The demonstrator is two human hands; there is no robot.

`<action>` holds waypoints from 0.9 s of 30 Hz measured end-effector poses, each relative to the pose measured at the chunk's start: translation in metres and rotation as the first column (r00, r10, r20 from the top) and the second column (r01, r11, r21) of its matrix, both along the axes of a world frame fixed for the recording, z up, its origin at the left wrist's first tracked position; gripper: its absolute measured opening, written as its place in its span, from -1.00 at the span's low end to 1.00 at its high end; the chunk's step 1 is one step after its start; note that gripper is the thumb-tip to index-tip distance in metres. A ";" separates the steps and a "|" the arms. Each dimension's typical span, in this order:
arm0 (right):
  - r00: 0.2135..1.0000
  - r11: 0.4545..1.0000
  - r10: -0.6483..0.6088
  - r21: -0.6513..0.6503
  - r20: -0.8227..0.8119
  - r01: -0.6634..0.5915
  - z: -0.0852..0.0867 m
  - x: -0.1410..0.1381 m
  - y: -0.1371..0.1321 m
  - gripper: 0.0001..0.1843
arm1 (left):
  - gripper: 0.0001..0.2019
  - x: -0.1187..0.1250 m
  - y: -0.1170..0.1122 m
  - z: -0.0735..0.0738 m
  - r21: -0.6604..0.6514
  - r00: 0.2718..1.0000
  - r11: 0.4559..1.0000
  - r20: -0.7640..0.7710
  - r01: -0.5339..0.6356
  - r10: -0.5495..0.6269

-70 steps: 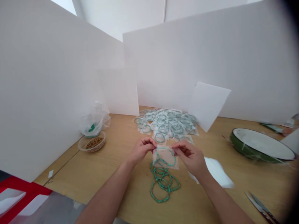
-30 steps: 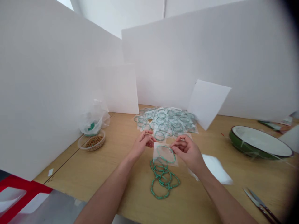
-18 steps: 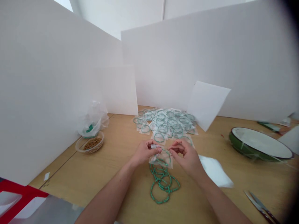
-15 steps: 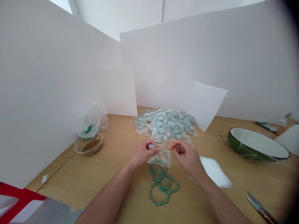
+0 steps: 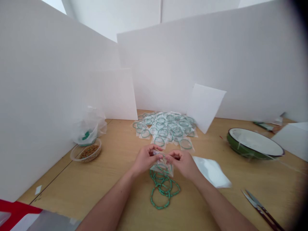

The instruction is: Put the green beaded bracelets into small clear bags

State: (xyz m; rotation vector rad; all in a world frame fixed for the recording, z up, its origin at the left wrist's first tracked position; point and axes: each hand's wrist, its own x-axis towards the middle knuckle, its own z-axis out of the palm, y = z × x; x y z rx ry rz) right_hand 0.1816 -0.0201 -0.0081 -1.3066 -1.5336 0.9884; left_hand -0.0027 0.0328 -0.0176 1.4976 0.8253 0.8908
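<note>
The beaded bracelets (image 5: pixel 163 192) were a mottled turquoise green, flecked with paler and darker beads, and the clear plastic bag (image 5: pixel 161 168) showed the same green through its glossy film. The tabletop (image 5: pixel 72 189) was honey-coloured wood with a faint grain. The enamel basin (image 5: pixel 252 142) was dark green outside and white inside, with a dark rim. The snips (image 5: pixel 252 202) had silver blades and dark handles. The boards (image 5: pixel 48 80) were plain white, and the frame (image 5: pixel 14 207) was bright red.

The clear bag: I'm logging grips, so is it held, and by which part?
Yes. The left hand and right hand pinch the clear bag at its top edge; the fingers hide the exact contact points.
</note>
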 end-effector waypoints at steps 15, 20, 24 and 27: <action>0.979 0.991 0.056 0.108 0.196 -0.079 0.006 0.004 -0.001 -0.67 | -0.57 -0.001 -0.004 -0.001 0.013 0.992 0.992 0.012 0.122 -0.122; 0.978 0.977 0.210 -0.051 0.012 -0.209 0.002 0.006 -0.002 -0.78 | -0.58 -0.001 -0.004 -0.001 -0.011 0.996 0.996 0.011 0.092 -0.092; 0.951 0.924 0.309 -0.228 -0.031 -0.308 -0.004 0.016 -0.005 -0.81 | -0.54 -0.004 0.002 -0.003 0.136 0.996 0.991 -0.092 0.016 -0.004; 0.927 0.854 0.372 -0.372 -0.053 -0.364 -0.003 0.025 -0.003 -0.75 | -0.57 -0.007 0.010 -0.005 0.221 0.987 0.967 -0.062 -0.130 0.147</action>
